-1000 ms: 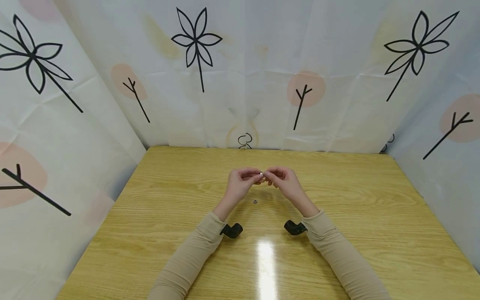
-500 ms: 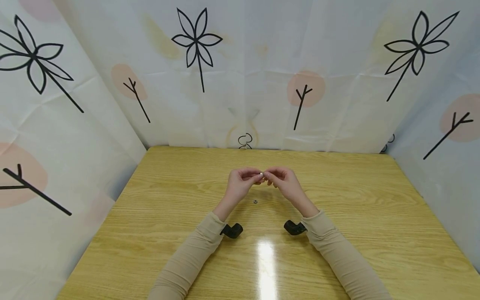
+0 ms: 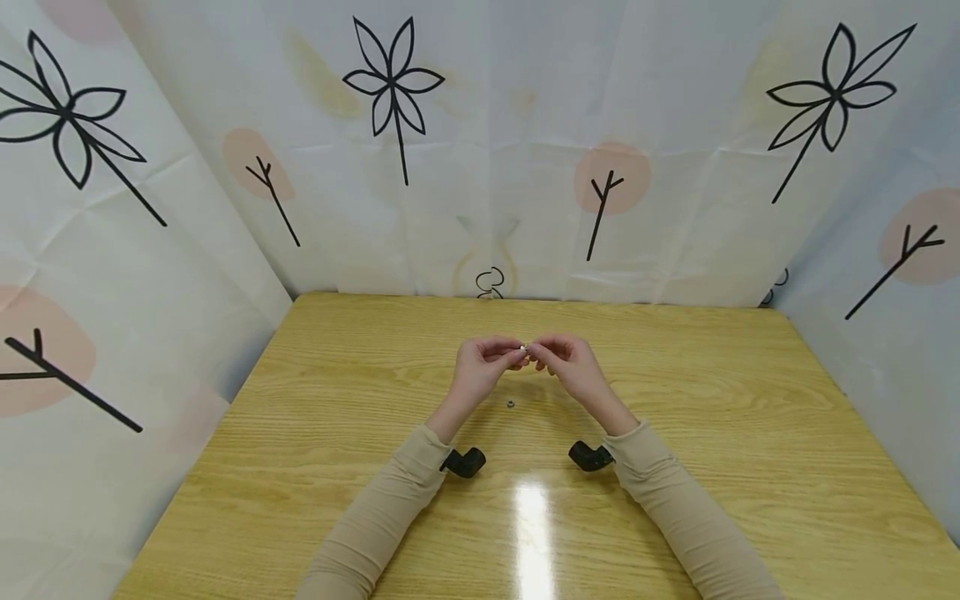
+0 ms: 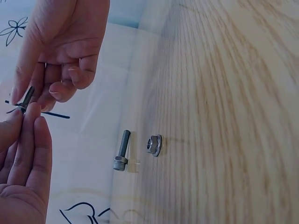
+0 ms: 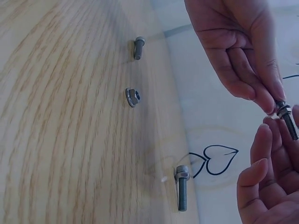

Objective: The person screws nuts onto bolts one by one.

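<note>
Both hands meet over the middle of the table, around a small metal bolt [image 5: 290, 125] that has a nut [image 5: 283, 110] on it near the head. My left hand [image 3: 477, 362] pinches the bolt by its head end between thumb and fingers. My right hand [image 3: 567, 363] has its thumb and fingertips at the nut, pinching it, while its other fingers are curled. In the left wrist view, the threaded end of the bolt [image 4: 29, 95] points up toward the right hand. A flange nut [image 3: 511, 404] lies on the table just in front of the hands.
On the table [image 3: 360, 400], a bolt with a nut on it [image 5: 182, 186] and another bolt [image 5: 139, 48] lie apart from the flange nut. A patterned white curtain [image 3: 487, 167] borders the back and sides. Black wrist camera mounts [image 3: 463, 462] stick inward from the sleeves.
Both arms keep their place. Only slight movement shows at the fingertips around the bolt, and the flange nut on the table stays where it was.
</note>
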{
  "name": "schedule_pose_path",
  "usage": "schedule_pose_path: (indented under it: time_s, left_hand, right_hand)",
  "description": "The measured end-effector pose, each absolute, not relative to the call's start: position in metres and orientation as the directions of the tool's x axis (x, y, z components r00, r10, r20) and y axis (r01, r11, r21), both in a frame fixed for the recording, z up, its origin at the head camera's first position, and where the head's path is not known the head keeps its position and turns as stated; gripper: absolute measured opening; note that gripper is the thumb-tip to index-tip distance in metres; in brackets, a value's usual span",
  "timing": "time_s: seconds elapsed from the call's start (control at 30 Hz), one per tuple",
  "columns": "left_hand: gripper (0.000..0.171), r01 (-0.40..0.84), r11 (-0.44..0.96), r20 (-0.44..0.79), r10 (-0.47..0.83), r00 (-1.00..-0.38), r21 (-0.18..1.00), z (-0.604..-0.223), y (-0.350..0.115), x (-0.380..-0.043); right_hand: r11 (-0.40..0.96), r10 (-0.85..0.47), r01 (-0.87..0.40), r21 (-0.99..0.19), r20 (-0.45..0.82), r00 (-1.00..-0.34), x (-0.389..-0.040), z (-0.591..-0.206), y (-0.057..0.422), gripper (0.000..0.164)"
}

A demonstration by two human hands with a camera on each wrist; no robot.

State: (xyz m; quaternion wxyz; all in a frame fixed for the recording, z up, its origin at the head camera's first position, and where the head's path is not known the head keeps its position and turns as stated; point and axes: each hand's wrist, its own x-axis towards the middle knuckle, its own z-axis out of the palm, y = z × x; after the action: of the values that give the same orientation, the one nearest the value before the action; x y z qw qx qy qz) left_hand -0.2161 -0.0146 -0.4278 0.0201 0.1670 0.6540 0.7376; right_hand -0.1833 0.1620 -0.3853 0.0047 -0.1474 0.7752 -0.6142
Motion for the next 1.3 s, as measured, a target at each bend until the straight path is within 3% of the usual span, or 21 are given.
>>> schedule_pose_path:
  time_s: [0.17,0.43,0.6,0.83,1.3]
  left_hand:
    - [0.022,0.156,-0.156,0.193,0.262,-0.946,0.975,-0.426,-0.016,-0.216]
    - [0.02,0.137,-0.15,0.175,0.281,-0.944,0.979,-0.403,-0.019,-0.202]
    - [0.02,0.14,-0.164,0.183,0.286,-0.941,0.976,-0.403,-0.018,-0.201]
    - [0.02,0.155,-0.151,0.194,0.291,-0.937,0.976,-0.402,-0.018,-0.201]
    - [0.02,0.158,-0.14,0.193,0.286,-0.939,0.977,-0.402,-0.018,-0.2]
  right_hand:
    - [0.162,-0.233,-0.216,-0.963,0.176,-0.957,-0.182,-0.384,0.162,0.023]
    - [0.227,-0.26,-0.248,-0.942,0.187,-0.947,-0.183,-0.385,0.162,0.022]
    - [0.179,-0.257,-0.216,-0.96,0.166,-0.952,-0.182,-0.386,0.163,0.023]
    - [0.195,-0.249,-0.253,-0.948,0.202,-0.947,-0.2,-0.415,0.17,0.019]
    - [0.176,-0.259,-0.235,-0.956,0.185,-0.948,-0.193,-0.402,0.167,0.023]
